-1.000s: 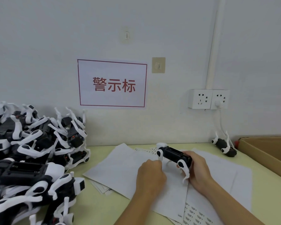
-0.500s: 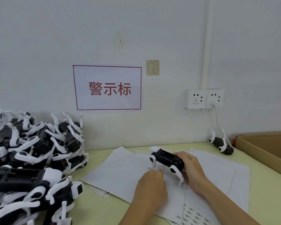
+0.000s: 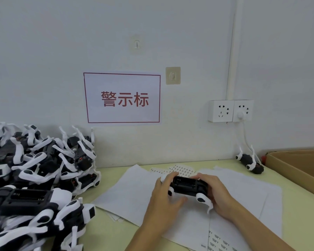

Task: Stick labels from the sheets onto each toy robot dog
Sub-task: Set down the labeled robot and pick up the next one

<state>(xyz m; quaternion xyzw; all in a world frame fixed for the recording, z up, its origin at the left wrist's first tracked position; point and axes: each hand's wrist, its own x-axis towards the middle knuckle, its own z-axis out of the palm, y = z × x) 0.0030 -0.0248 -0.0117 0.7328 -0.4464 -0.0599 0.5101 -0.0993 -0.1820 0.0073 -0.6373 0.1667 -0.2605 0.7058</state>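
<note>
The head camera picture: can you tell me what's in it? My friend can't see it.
Two hands, left and right, hold a black-and-white toy dog upside down over white sheets on a table. A pile of toy dogs sits to the left, one more dog lies by the wall, and a cardboard box is at right.

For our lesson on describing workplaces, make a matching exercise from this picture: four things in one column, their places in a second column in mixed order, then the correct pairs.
Things
1. pile of toy robot dogs
2. cardboard box
3. red-bordered sign
4. toy robot dog being handled

Places
A. on the wall
B. table's right edge
C. between the left hand and right hand, over the paper sheets
D. table's left side

Pairs: 1-D, 2-B, 3-A, 4-C
</note>
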